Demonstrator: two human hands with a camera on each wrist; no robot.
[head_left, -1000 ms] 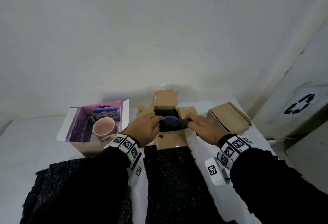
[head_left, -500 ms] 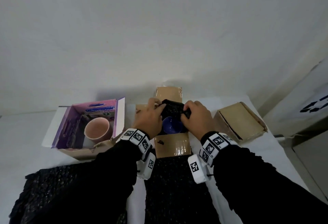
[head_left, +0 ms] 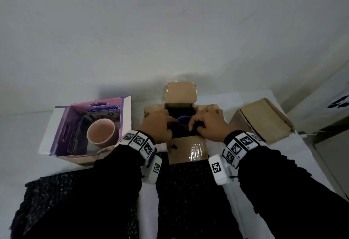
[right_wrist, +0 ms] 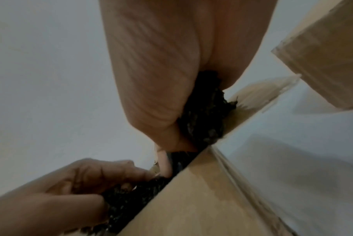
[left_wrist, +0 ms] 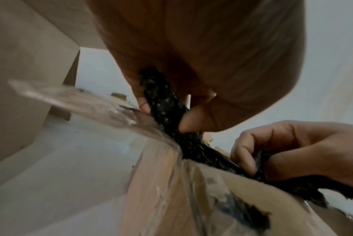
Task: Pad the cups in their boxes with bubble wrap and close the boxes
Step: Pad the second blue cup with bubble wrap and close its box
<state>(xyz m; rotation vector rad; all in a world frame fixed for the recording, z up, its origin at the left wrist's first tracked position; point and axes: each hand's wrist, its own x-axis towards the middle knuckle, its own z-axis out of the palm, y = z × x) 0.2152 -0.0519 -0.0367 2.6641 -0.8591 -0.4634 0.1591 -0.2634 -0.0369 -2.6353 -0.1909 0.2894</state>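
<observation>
Table (head_left: 24, 129): white, carries everything listed; the open box is your landmark.

Bubble wrap sheets (head_left: 188, 191): black, two, flat on the table on your side of the open box, partly under your sleeves.

Purple box (head_left: 62, 125): left of the open box, flaps up, pink cup (head_left: 101, 132) standing inside with no padding. Blue print on its inner wall is too blurred to read.

Shut box (head_left: 262, 121): plain brown, right of the open box, near but apart.

Open box (head_left: 186, 151): brown card, all four flaps spread, glossy tape on the near one. No legible writing.

Wrap strip (head_left: 181, 134): black, draped over the near rim of the open box, its long axis running left to right between your hands.

Left hand (head_left: 157, 125) and right hand (head_left: 206, 124): fingers and thumbs of each pinched on their own end of the strip, both equally near.

Blue cup (head_left: 184, 120): inside the open box, just beyond the strip and between your fingertips. Judgement: the strip must go forward and down beside the cup; flaps follow.
</observation>
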